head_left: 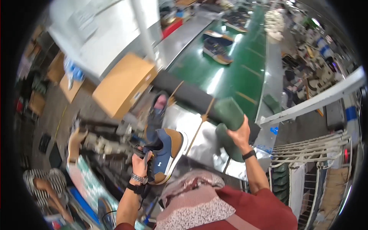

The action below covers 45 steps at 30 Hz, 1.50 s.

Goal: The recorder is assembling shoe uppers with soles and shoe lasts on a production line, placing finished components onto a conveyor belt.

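My left hand (140,165) grips a sneaker (166,151) by its opening, with fingers closed around the upper near the laces. The sneaker is navy with brown panels and a white sole, and it is tilted on its side over the metal surface (184,119). In my right hand (240,133) is a smooth, rounded dark green piece (229,112), shaped somewhat like a shoe last. A second dark green piece (226,143) lies just below that hand, partly covered by it. Beyond the sneaker stands a dark shoe (157,109) with a pink inside.
Ahead runs a green conveyor belt (191,73) carrying several shoes (217,51). A cardboard box (124,84) sits left of its near end. A white slanted bar (314,97) and a rack (306,153) stand at right. Another person's arm (50,191) shows at lower left.
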Motion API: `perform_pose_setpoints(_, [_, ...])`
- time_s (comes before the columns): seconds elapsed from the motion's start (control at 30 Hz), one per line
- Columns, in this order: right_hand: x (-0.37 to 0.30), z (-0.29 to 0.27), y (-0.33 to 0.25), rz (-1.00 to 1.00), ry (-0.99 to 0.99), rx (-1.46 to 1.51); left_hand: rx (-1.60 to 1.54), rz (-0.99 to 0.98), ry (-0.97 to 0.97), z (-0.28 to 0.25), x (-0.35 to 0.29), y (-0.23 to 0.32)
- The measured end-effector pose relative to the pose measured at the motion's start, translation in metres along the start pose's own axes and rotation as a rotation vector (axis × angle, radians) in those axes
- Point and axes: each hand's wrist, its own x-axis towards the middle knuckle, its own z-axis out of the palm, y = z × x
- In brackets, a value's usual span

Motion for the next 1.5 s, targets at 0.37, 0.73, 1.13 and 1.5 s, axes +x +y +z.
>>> perform_pose_setpoints(0.37, [-0.055, 0.007, 0.163, -0.026, -0.097, -0.114, 1.541, 0.58, -0.259, 0.118, 0.197, 0.012])
perform_pose_setpoints(0.73, [-0.08, 0.061, 0.114, -0.021, -0.172, -0.11, 1.525, 0.77, -0.486, 0.081, 0.237, 0.023])
perform_pose_setpoints(1.13, [-0.119, 0.137, 0.025, 1.153, 0.416, 0.784, 0.762, 0.364, -0.664, 0.092, 0.3, 0.038])
perform_pose_setpoints(1.5, [-0.118, 0.163, 0.012, 1.405, 0.397, 0.305, 0.972, 1.042, -0.618, 0.301, 0.385, 0.011])
